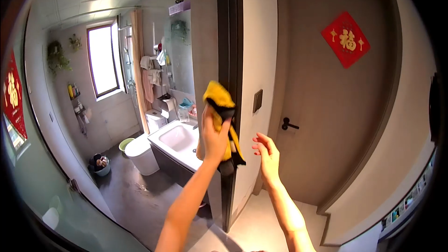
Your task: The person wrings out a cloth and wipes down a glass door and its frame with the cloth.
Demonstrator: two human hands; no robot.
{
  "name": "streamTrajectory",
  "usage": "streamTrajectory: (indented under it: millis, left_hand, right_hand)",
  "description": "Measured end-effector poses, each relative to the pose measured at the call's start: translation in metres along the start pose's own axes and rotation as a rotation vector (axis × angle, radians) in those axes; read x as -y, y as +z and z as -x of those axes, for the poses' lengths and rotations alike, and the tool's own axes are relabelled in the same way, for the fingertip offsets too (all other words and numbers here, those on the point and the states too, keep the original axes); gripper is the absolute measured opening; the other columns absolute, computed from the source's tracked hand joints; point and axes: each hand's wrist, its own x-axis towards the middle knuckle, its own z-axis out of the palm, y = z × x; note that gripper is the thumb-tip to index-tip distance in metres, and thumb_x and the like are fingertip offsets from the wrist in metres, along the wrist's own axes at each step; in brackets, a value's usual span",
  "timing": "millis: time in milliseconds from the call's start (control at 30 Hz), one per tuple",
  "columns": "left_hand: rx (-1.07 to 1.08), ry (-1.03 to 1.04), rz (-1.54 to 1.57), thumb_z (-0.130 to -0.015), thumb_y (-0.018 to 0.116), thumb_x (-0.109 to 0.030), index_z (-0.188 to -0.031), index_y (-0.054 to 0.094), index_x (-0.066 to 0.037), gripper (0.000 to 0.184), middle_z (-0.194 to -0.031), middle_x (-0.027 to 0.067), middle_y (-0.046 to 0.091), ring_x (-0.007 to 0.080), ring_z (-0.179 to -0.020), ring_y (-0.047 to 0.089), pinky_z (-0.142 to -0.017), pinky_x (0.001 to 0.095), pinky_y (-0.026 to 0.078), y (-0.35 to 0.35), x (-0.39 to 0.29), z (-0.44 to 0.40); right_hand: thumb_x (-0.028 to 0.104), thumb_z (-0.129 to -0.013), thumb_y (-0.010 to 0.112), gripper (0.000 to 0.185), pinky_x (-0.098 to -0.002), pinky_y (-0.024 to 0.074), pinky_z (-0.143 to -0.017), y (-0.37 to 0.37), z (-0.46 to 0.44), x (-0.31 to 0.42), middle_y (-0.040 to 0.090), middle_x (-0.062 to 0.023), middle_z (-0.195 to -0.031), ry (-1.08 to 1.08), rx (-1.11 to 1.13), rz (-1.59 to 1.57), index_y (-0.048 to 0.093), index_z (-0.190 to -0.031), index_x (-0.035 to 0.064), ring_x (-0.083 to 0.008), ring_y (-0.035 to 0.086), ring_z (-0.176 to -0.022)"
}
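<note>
My left hand (215, 135) grips a yellow and black cleaning cloth (218, 95) against the dark door frame (229, 42) at the bathroom entrance. Part of the cloth hangs down below the fingers. To the right, my right hand (267, 151) is raised in front of the pale wall, fingers apart and loosely bent, with nothing in it. Above and left of that hand, a dark wall switch (257, 101) is fixed to the wall.
A closed brown door (308, 158) with a black handle (290, 124) and a red paper decoration (346, 40) stands right. Inside the bathroom are a white sink (175, 138), a toilet (141, 151) and a bucket (101, 165). A glass door (51, 177) stands open at left.
</note>
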Motion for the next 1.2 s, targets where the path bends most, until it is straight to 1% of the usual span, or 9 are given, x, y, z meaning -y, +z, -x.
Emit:
streamTrajectory:
  millis: [67, 233, 600, 700, 800, 900, 1000, 1100, 1200]
  left_hand:
    - [-0.024, 0.3, -0.331, -0.083, 0.074, -0.015, -0.147, 0.038, -0.003, 0.074, -0.145, 0.0198, 0.045, 0.0373, -0.132, 0.042, -0.111, 0.0436, 0.033, 0.023, -0.026, -0.05]
    - [-0.185, 0.306, -0.574, -0.074, 0.081, -0.027, -0.153, 0.028, -0.008, 0.097, -0.151, 0.0187, 0.036, 0.0392, -0.137, 0.034, -0.113, 0.0499, 0.026, 0.065, -0.025, -0.093]
    - [-0.053, 0.173, -0.715, -0.072, 0.083, -0.019, -0.152, 0.016, -0.005, 0.105, -0.152, 0.0307, 0.024, 0.0507, -0.136, 0.03, -0.111, 0.0577, 0.03, 0.044, 0.085, 0.12]
    - [-0.033, -0.015, -0.712, -0.074, 0.083, -0.018, -0.152, 0.015, 0.001, 0.106, -0.153, 0.0309, 0.021, 0.0506, -0.138, 0.027, -0.112, 0.055, 0.03, 0.05, 0.068, 0.101]
    - [-0.049, 0.119, -0.74, -0.081, 0.077, -0.025, -0.149, 0.016, 0.01, 0.098, -0.152, 0.0334, 0.024, 0.0485, -0.141, 0.025, -0.117, 0.0495, 0.024, 0.058, 0.034, 0.023]
    - [-0.122, 0.122, -0.743, -0.083, 0.075, -0.03, -0.145, 0.026, 0.01, 0.089, -0.146, 0.0352, 0.034, 0.051, -0.135, 0.033, -0.112, 0.0511, 0.03, 0.07, 0.011, -0.035]
    - [-0.188, 0.222, -0.826, -0.083, 0.073, -0.032, -0.142, 0.031, 0.011, 0.084, -0.135, 0.0373, 0.045, 0.0556, -0.12, 0.047, -0.101, 0.0549, 0.038, 0.071, 0.023, -0.029]
    - [-0.066, -0.089, -0.802, -0.081, 0.075, -0.026, -0.146, 0.023, 0.01, 0.091, -0.15, 0.0359, 0.027, 0.0531, -0.133, 0.034, -0.111, 0.055, 0.03, 0.068, 0.053, 0.021]
    - [-0.057, -0.008, -0.823, -0.079, 0.077, -0.024, -0.145, 0.024, 0.009, 0.091, -0.148, 0.035, 0.029, 0.0533, -0.136, 0.03, -0.112, 0.0564, 0.028, 0.06, 0.083, 0.084]
  right_hand:
    - [0.012, -0.099, 0.052, 0.032, -0.0284, 0.0499, -0.081, -0.005, -0.013, -0.004, 0.064, -0.0076, -0.12, -0.04, 0.045, 0.001, 0.059, -0.13, 0.0057, -0.0137, 0.062, -0.095]
    - [0.008, -0.098, 0.051, 0.03, -0.029, 0.0517, -0.078, -0.022, -0.029, -0.019, 0.064, -0.0078, -0.118, -0.084, 0.089, 0.051, 0.062, -0.125, 0.0032, -0.0138, 0.063, -0.094]
    - [0.009, -0.099, 0.051, 0.026, -0.0267, 0.0492, -0.072, -0.045, 0.016, -0.078, 0.069, -0.0083, -0.105, 0.241, 0.047, -0.145, 0.065, -0.119, 0.0001, -0.0119, 0.061, -0.082]
    - [0.01, -0.099, 0.05, 0.026, -0.0266, 0.0491, -0.072, -0.056, 0.021, -0.084, 0.07, -0.008, -0.097, 0.293, 0.043, -0.151, 0.066, -0.117, -0.0003, -0.0116, 0.061, -0.079]
    - [0.01, -0.099, 0.049, 0.026, -0.0272, 0.0492, -0.071, -0.059, 0.016, -0.092, 0.07, -0.0085, -0.09, 0.321, 0.066, -0.167, 0.067, -0.114, -0.0017, -0.0121, 0.06, -0.076]
    - [0.01, -0.099, 0.048, 0.027, -0.0272, 0.0493, -0.071, -0.061, 0.013, -0.106, 0.07, -0.0089, -0.089, 0.339, 0.099, -0.182, 0.067, -0.113, -0.0022, -0.0125, 0.06, -0.075]
    - [0.01, -0.099, 0.048, 0.027, -0.0271, 0.0492, -0.07, -0.059, 0.012, -0.123, 0.069, -0.0092, -0.088, 0.397, 0.095, -0.193, 0.067, -0.113, -0.0024, -0.0125, 0.06, -0.075]
    - [0.009, -0.099, 0.047, 0.027, -0.027, 0.0491, -0.07, -0.062, 0.013, -0.13, 0.069, -0.0091, -0.088, 0.433, 0.094, -0.199, 0.067, -0.114, -0.0024, -0.0124, 0.06, -0.075]
    - [0.009, -0.099, 0.047, 0.027, -0.0268, 0.049, -0.07, -0.062, 0.017, -0.129, 0.069, -0.009, -0.088, 0.407, 0.079, -0.19, 0.067, -0.114, -0.0023, -0.0122, 0.059, -0.074]
